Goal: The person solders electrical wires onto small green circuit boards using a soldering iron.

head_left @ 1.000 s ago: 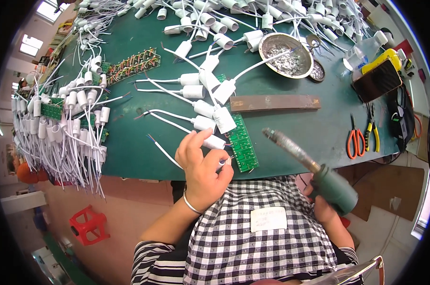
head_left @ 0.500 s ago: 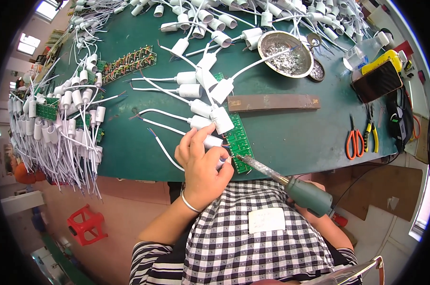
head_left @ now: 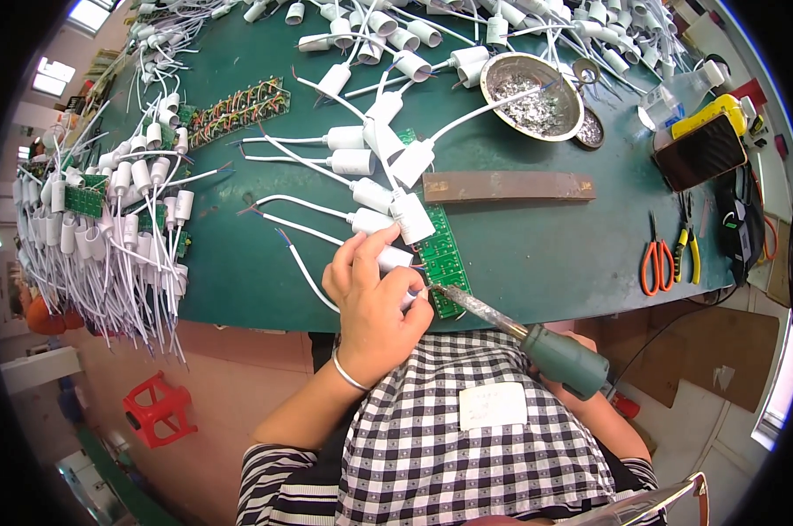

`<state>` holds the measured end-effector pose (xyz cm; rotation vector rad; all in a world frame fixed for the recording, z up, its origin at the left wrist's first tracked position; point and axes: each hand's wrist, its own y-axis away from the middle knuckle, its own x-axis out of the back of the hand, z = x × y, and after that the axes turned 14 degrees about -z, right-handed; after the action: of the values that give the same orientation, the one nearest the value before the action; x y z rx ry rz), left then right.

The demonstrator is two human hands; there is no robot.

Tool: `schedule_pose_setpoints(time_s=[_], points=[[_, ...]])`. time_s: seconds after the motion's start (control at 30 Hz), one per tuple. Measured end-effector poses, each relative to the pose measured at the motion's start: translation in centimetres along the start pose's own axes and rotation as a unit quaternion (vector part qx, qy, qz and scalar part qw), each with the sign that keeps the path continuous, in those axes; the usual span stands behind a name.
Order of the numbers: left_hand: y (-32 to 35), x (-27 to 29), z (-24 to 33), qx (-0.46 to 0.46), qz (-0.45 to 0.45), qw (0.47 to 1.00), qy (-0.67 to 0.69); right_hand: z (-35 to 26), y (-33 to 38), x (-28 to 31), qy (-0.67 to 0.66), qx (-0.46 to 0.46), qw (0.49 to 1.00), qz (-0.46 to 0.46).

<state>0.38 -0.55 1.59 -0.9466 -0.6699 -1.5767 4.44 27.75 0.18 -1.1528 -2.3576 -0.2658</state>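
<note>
- Left hand (head_left: 374,302): grip closed on a white lamp socket (head_left: 394,259) at the near edge of the green bench (head_left: 536,254), fingers pinning its wire end against the green circuit board (head_left: 443,260)
- Right hand (head_left: 589,390): mostly hidden at 4 o'clock of the left, wrapped around the soldering iron (head_left: 536,342); tip meets the board just beside the left fingertips
- Risk: fingertips burnt, judged from that closeness
- Risk: adjacent pads bridged if the socket slips
- Metal bowl (head_left: 533,95) of scrap at 1 o'clock, orange-handled scissors (head_left: 656,261) at 3 o'clock

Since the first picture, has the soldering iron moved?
Yes. The soldering iron swung left and down, so its tip now meets the green circuit board beside the left hand.
</note>
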Motion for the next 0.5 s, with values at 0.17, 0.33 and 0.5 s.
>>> schedule_pose_setpoints(time_s=[0.17,0.33,0.5], points=[[0.1,0.0,0.0,0.007,0.001,1.000,-0.008,0.2,1.3,0.6,0.051,-0.026,0.996,-0.073],[0.0,0.0,0.1,0.005,-0.002,1.000,-0.007,0.0,1.6,-0.8,-0.247,-0.054,0.964,0.081],[0.0,-0.1,0.0,0.005,0.002,1.000,-0.003,0.4,1.8,-0.5,-0.276,-0.093,0.956,0.021]])
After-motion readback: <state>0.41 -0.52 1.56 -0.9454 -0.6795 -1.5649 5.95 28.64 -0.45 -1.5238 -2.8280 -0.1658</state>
